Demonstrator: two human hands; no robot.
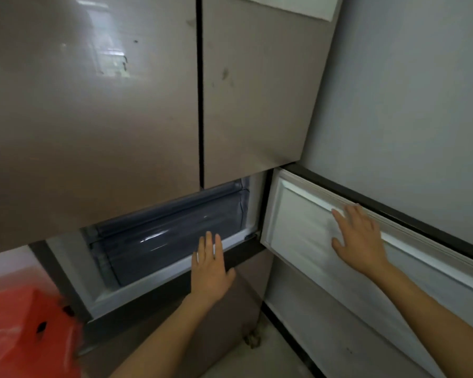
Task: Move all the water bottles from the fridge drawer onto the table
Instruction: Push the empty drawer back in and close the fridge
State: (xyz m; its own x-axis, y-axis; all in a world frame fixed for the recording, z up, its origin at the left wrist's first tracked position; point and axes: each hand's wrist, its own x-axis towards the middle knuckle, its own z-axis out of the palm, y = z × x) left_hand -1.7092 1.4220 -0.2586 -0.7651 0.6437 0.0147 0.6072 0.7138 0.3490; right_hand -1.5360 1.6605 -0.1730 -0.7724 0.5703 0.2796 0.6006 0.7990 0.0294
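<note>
At your far left, low down, a red bag (25, 326) lies blurred beside the fridge. Above it the two upper doors (93, 118) are closed. Under them the lower compartment stands open, and the drawer (159, 241) sits pushed in there with its smoky front facing you. That front hides what is inside, so the bottles cannot be made out. Your left hand (209, 268) reaches to the drawer's right end, fingers straight and held together, holding nothing. Its fingertips lie over the white sill in front of the drawer; whether they touch it cannot be told. To the right the lower door (292, 222) stands wide open, its white inner face toward you. Your right hand (359, 241) lies flat on that face near the top seal, fingers spread, gripping nothing. At the top right a paper (292, 4) is stuck on the fridge.
</note>
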